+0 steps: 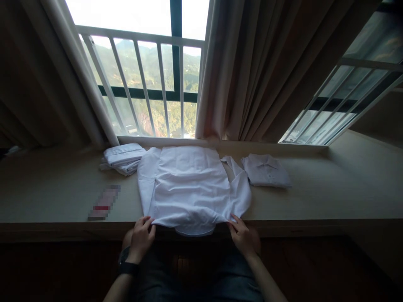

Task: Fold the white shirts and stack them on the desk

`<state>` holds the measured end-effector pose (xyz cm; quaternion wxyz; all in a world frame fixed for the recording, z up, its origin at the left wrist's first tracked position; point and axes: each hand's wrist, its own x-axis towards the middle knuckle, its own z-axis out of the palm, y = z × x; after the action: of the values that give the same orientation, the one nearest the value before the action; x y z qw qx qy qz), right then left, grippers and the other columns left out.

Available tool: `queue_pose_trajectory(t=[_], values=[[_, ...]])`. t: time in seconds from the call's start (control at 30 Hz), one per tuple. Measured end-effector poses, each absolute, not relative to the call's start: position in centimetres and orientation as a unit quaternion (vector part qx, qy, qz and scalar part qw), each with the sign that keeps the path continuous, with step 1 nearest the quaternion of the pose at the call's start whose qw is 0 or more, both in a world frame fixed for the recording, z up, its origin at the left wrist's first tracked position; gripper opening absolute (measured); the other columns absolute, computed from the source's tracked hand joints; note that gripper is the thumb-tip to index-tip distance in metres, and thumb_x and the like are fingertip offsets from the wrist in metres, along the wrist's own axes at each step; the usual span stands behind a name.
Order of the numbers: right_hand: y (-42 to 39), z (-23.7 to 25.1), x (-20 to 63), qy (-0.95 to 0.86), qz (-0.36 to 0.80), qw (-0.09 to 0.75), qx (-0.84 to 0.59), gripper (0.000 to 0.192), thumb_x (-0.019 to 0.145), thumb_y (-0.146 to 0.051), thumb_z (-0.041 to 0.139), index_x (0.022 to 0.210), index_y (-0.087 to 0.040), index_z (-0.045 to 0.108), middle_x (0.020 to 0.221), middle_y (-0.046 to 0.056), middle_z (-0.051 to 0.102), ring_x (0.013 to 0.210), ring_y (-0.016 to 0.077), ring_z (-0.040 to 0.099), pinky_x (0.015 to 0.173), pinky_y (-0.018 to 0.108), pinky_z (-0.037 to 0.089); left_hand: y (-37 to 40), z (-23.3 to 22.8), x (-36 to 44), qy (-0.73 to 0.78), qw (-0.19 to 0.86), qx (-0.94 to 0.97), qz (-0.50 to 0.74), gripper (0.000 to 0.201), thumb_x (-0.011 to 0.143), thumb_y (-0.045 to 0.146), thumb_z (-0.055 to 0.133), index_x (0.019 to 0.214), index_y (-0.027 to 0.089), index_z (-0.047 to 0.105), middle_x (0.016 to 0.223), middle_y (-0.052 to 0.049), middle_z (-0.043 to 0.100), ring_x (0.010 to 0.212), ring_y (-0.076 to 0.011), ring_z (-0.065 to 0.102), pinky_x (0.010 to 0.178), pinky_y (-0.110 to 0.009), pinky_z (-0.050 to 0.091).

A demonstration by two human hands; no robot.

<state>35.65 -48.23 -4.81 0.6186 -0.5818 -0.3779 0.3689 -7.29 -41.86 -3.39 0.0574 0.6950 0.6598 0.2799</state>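
Already one white shirt (266,170) lies folded into a neat rectangle on the right of the window ledge (330,188), and a small stack of folded white garments (123,157) sits at the far left of the work, beside the window. Between them the white shirt in hand (189,184) is spread flat, collar end far, hem hanging just over the near edge; both sleeves appear turned in along its sides, though the folds are hard to read. The left hand (141,237) pinches the near left corner of the hem and the right hand (242,235) pinches the near right corner, the two hands well apart. By the look of it, this shirt is partway folded: its body is not yet doubled into a rectangle like its neighbour. A blurred flat object (103,203) rests to the left.
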Motion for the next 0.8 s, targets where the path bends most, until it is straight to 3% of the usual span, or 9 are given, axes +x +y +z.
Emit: queue_pose_trajectory(t=[0.1, 0.2, 0.3, 0.37, 0.47, 0.57, 0.67, 0.8], values=[[-49.0, -4.8, 35.5, -0.371, 0.4, 0.604, -0.581, 0.032, 0.059, -0.007, 0.078, 0.077, -0.033, 0.076, 0.119, -0.003, 0.072, 0.127, 0.0256, 0.06, 0.101, 0.037, 0.057, -42.3, -2.7, -7.4, 0.679, 0.037, 0.698, 0.223, 0.034, 0.077, 0.028, 0.057, 0.105, 0.021, 0.075, 0.119, -0.011, 0.067, 0.117, -0.0306, 0.058, 0.106, -0.043, 0.047], [-48.3, -5.0, 36.3, -0.3, 0.39, 0.664, -0.563, 0.042, 0.061, -0.007, 0.074, 0.095, -0.034, 0.075, 0.126, -0.004, 0.069, 0.126, 0.0216, 0.061, 0.092, 0.028, 0.06, -41.7, -1.2, -6.4, 0.682, -0.016, 0.7, 0.211, 0.036, 0.075, 0.025, 0.058, 0.107, 0.024, 0.074, 0.124, -0.007, 0.067, 0.128, -0.0334, 0.051, 0.111, -0.048, 0.041], [-45.9, -5.4, 37.8, -0.168, 0.321, 0.742, -0.564, 0.059, 0.061, -0.007, 0.074, 0.113, -0.034, 0.067, 0.125, -0.006, 0.069, 0.111, 0.0139, 0.068, 0.078, 0.016, 0.059, -40.2, 0.0, -4.0, 0.645, -0.03, 0.728, 0.23, 0.034, 0.081, 0.025, 0.055, 0.11, 0.023, 0.073, 0.127, -0.006, 0.066, 0.133, -0.0299, 0.048, 0.115, -0.044, 0.038], [-43.9, -5.4, 39.0, -0.078, 0.305, 0.775, -0.548, 0.061, 0.06, -0.007, 0.075, 0.115, -0.031, 0.061, 0.111, -0.007, 0.071, 0.095, 0.01, 0.071, 0.071, 0.014, 0.058, -39.1, 0.2, -1.9, 0.61, -0.006, 0.76, 0.225, 0.033, 0.088, 0.03, 0.052, 0.112, 0.023, 0.073, 0.129, -0.008, 0.065, 0.135, -0.0282, 0.047, 0.116, -0.043, 0.037], [-41.2, -5.0, 40.8, -0.016, 0.363, 0.782, -0.506, 0.04, 0.066, -0.01, 0.07, 0.103, -0.022, 0.059, 0.083, -0.006, 0.071, 0.074, 0.0107, 0.07, 0.066, 0.018, 0.059, -37.4, -0.3, 1.1, 0.587, 0.039, 0.788, 0.183, 0.039, 0.093, 0.039, 0.049, 0.124, 0.024, 0.069, 0.139, -0.01, 0.059, 0.14, -0.0322, 0.041, 0.115, -0.053, 0.034], [-39.8, -3.9, 42.1, -0.025, 0.506, 0.733, -0.454, 0.014, 0.079, -0.025, 0.063, 0.09, -0.017, 0.062, 0.077, 0.002, 0.072, 0.071, 0.017, 0.071, 0.066, 0.029, 0.061, -35.9, -1.2, 2.9, 0.584, 0.058, 0.796, 0.147, 0.048, 0.094, 0.044, 0.049, 0.138, 0.029, 0.06, 0.15, -0.01, 0.05, 0.146, -0.037, 0.032, 0.114, -0.064, 0.027], [-38.7, -2.5, 42.1, -0.047, 0.643, 0.66, -0.385, 0.033, 0.087, -0.046, 0.055, 0.09, -0.016, 0.067, 0.082, 0.009, 0.074, 0.079, 0.0238, 0.073, 0.072, 0.04, 0.062, -34.9, -2.1, 3.2, 0.588, 0.07, 0.797, 0.12, 0.054, 0.093, 0.048, 0.048, 0.144, 0.032, 0.054, 0.157, -0.009, 0.042, 0.149, -0.0397, 0.024, 0.114, -0.069, 0.019], [-36.2, -1.3, 40.5, -0.119, 0.597, 0.693, -0.385, 0.034, 0.084, -0.048, 0.061, 0.095, -0.017, 0.07, 0.087, 0.009, 0.076, 0.082, 0.028, 0.074, 0.076, 0.047, 0.062, -34.4, -3.2, 2.7, 0.593, 0.085, 0.796, 0.087, 0.059, 0.095, 0.053, 0.044, 0.151, 0.035, 0.044, 0.163, -0.006, 0.032, 0.151, -0.0411, 0.018, 0.114, -0.072, 0.011]])
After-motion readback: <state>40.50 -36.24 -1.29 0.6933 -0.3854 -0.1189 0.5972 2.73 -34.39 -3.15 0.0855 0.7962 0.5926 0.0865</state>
